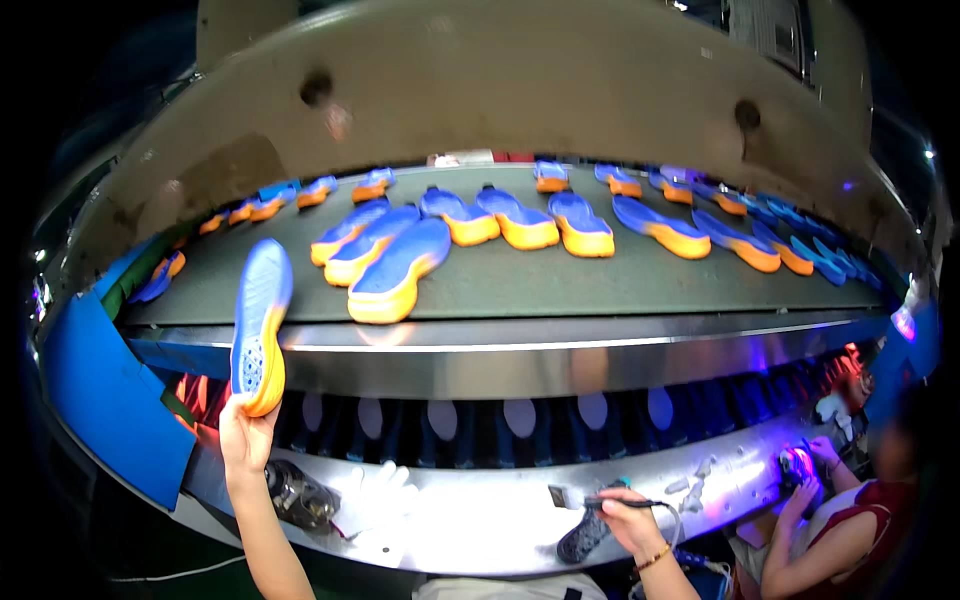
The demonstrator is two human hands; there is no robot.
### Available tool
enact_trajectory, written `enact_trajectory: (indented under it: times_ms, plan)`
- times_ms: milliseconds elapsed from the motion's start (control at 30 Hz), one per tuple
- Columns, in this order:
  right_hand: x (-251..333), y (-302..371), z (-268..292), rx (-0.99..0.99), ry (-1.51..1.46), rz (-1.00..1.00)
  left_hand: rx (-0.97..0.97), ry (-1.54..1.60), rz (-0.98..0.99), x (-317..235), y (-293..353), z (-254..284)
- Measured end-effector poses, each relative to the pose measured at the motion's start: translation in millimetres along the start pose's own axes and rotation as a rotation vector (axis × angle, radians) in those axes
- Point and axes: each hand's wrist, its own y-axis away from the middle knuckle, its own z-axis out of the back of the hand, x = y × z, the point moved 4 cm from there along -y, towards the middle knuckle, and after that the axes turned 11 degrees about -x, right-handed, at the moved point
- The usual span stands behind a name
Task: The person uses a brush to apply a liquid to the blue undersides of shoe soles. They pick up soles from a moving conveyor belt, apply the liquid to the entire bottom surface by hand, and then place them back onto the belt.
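Note:
My left hand [248,438] is raised, its fingers closed round the heel end of a blue and orange shoe sole [262,310], which stands upright in front of the belt. At the lower right, my right hand [630,524] grips a flat brush [572,497] with a dark handle and a cable or tube running from it. Under the brush, a dark patterned shoe [583,541] lies on the metal ledge [470,510]. More blue and orange soles [400,275] lie in rows on the green belt above; one cluster is just right of the sole I hold.
A dark mottled shoe [300,497] and white gloves [382,497] lie on the ledge near my left forearm. Behind the ledge, dark shoes [520,430] stand in a lower opening with reddish light at its ends. At right, a co-worker [835,535] handles a purple-lit shoe.

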Motion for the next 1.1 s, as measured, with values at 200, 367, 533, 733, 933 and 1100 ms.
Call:
enact_trajectory:
  times_ms: [200,367,533,733,933,1100]
  plan:
    - [10.9,10.5,3.5,0.025,-0.025,0.08,0.198,0.322,0.175,94.4,127.1,27.0]
    - [12.6,10.1,-2.3,0.062,-0.008,0.094,0.381,0.113,0.565,204.5,192.5,16.5]
    - [17.0,22.9,-29.8,0.11,0.09,0.072,0.341,0.523,1.148,290.0,244.5,-58.5]
    - [4.9,3.7,-40.4,0.0,0.122,0.051,0.32,0.519,1.17,285.9,257.8,-114.5]
    - [23.1,-21.5,-64.1,-0.094,0.318,0.219,0.291,0.48,1.115,295.5,266.5,-115.4]
    - [16.6,6.4,-108.2,0.153,0.88,0.922,-0.036,0.191,0.929,302.2,257.1,-109.6]
